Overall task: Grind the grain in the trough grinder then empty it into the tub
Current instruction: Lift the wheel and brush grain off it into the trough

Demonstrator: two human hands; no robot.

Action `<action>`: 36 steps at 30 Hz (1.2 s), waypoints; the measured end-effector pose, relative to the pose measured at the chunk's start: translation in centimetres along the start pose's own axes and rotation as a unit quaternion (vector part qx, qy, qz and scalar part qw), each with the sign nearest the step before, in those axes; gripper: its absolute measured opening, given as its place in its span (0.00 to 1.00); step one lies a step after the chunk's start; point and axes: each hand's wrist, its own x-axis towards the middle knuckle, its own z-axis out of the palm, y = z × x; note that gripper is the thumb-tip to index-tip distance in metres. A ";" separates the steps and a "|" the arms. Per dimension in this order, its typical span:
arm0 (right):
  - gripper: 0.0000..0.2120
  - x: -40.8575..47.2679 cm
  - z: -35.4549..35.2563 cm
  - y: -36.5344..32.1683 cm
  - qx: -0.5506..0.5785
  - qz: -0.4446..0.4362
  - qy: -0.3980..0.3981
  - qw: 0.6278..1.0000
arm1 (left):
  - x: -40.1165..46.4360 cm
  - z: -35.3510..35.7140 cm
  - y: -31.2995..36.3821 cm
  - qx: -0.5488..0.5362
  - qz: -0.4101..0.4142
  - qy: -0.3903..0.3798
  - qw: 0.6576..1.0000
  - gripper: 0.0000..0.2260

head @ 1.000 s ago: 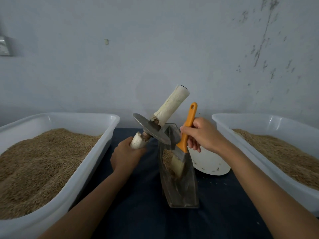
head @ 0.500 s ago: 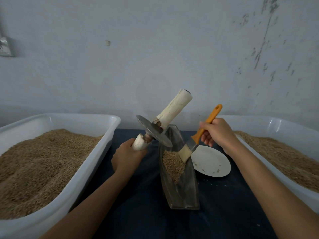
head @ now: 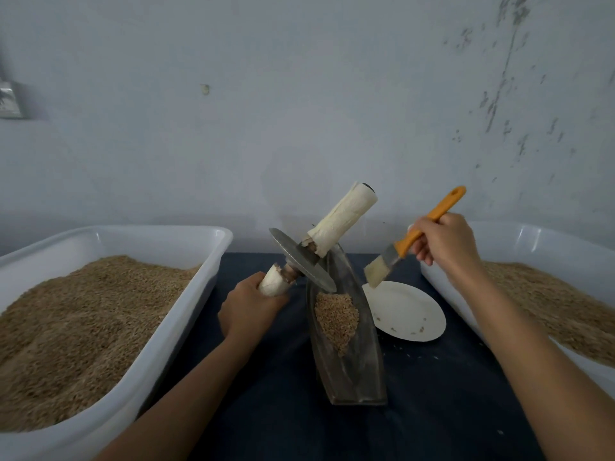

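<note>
White plastic tubs flank the scene: the left tub is heaped with tan grain almost to its rim, and the right tub also holds a spread of the same tan grain. Between them lies a dark blue cloth-covered table.

On that cloth, in the middle, stands the boat-shaped dark metal trough grinder, long and narrow, one pointed end toward the wall. A small pile of tan ground grain sits inside its hollow, toward the far half. Just beside the trough on the right rests a round white paper plate with a few specks on it (too small to tell what they are).

The left hand grips, fingers curled round, the lower cloth-wrapped handle of the grey metal grinding wheel; the wheel is lifted and tilted, its disc edge just above the trough's far end, the second wrapped handle pointing up to the right.

The right hand is clamped round the orange plastic handle of a flat pale-bristled brush, held in the air with bristles pointing down over the far edge of the plate, clear of the trough.
</note>
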 end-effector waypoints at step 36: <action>0.31 -4.7 2.7 -0.7 -0.528 -0.431 -0.064 0.729 | -0.7 -0.2 0.5 0.079 0.067 -0.038 0.994 0.11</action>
